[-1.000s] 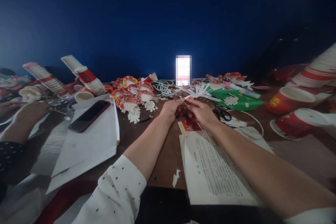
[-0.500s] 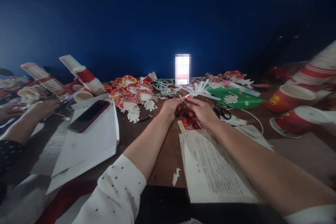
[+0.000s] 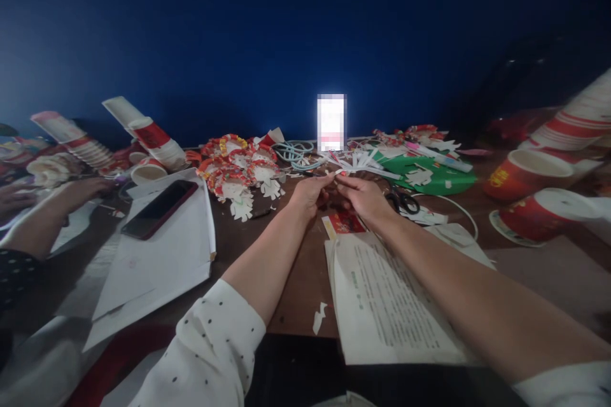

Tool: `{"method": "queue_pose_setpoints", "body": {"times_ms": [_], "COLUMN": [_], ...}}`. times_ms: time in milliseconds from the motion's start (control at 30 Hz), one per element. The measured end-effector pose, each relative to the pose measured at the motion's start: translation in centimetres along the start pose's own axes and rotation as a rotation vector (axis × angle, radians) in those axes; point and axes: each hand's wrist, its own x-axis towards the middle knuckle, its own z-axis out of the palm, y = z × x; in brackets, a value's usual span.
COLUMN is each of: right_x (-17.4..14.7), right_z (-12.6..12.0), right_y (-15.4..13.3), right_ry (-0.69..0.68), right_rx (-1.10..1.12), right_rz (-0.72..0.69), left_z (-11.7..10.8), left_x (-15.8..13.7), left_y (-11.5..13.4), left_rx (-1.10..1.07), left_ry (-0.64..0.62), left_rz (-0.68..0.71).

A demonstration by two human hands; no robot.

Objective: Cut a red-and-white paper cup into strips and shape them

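My left hand (image 3: 305, 197) and my right hand (image 3: 365, 196) meet over the middle of the table, thumbs and fingers closed in a pinch. Between their fingertips shows the end of a small white paper strip (image 3: 340, 172) with a bit of red by it; the rest is hidden by the fingers. Under my hands lies a red card (image 3: 347, 222). Just behind them are loose white paper strips (image 3: 365, 161). Black-handled scissors (image 3: 408, 203) rest close to the right hand's outer side.
Printed sheets (image 3: 382, 305) lie below my right forearm. To the left, a dark phone (image 3: 160, 210) rests on white paper (image 3: 162, 267), near a pile of red paper rings (image 3: 238, 162). Paper cups (image 3: 529, 168) stand right, beyond a green sheet (image 3: 443, 179). Another person's arm (image 3: 42, 222) reaches in at far left.
Both hands stay pinched together in nearly the same place. The whole view has shifted very slightly, and the other person's arm at far left has moved a little.
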Motion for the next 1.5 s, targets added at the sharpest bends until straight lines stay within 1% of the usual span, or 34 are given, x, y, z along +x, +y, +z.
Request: {"method": "queue_pose_setpoints", "body": {"times_ms": [133, 267, 367, 467, 600, 700, 800, 867, 1000, 1133, 1300, 1400, 1500], "right_x": [0.0, -0.3, -0.4, -0.2, 0.0, -0.1, -0.3, -0.4, -0.5, -0.5, -0.6, -0.5, -0.4], "right_z": [0.1, 0.1, 0.1, 0.0, -0.3, -0.6, -0.7, -0.6, -0.3, -0.2, -0.2, -0.1, -0.7], "right_y": [-0.2, -1.0, -1.3, -1.0, -0.3, -0.4, -0.9, -1.1, -1.1, -0.8, -0.7, -0.7, -1.1], "right_ry": [0.015, 0.049, 0.065, 0.052, 0.023, 0.039, 0.077, 0.094, 0.067, 0.046, 0.023, -0.002, -0.049], "right_rx": [0.068, 0.146, 0.152, 0.124, 0.002, -0.189, -0.359, -0.391, -0.319, -0.181, -0.028, 0.009, -0.009], "right_rz": [0.008, 0.060, 0.080, 0.074, 0.001, -0.102, -0.221, -0.252, -0.176, -0.119, -0.005, 0.025, 0.075], "left_z": [0.1, 0.1, 0.1, 0.1, 0.1, 0.1, 0.3, 0.4, 0.4, 0.5, 0.5, 0.4, 0.2], "left_x": [-0.4, -0.7, -0.7, -0.7, -0.7, -0.7, -0.7, -0.7, -0.7, -0.7, -0.8, -0.7, -0.4], "left_y": [0.3, 0.5, 0.4, 0.2, 0.2, 0.2, 0.2, 0.2, 0.1, 0.1, 0.2, 0.0, -0.1], "left_rx": [-0.013, -0.016, 0.016, 0.045, 0.053, 0.052, 0.044, 0.033, 0.014, 0.020, 0.001, -0.002, -0.023], "left_ry": [-0.002, -0.019, -0.053, -0.042, -0.049, -0.059, -0.020, 0.015, 0.046, 0.040, 0.029, 0.013, 0.029], "left_rz": [0.000, 0.001, 0.008, 0.005, 0.003, 0.000, 0.009, 0.019, 0.033, 0.032, 0.031, 0.044, 0.062]}}
